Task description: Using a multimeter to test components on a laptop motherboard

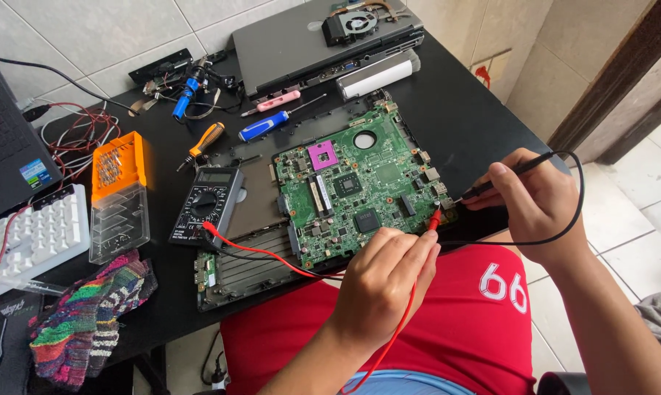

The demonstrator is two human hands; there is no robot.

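Left hand [380, 281] pinching red probe [434, 218], right hand [536, 201] gripping black probe [504, 177]; tips pressed onto green motherboard [352, 186] at centre frame for contact, multimeter [207, 203] alongside.

black table [462, 102], multimeter [206, 205] (dark), screwdrivers [272, 124], laptop [308, 44]

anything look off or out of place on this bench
Nothing looks damaged or spilled. The green circuit board lies askew on an opened laptop base, whose corner overhangs the table edge. The left hand holds the red probe, the right hand the black probe.
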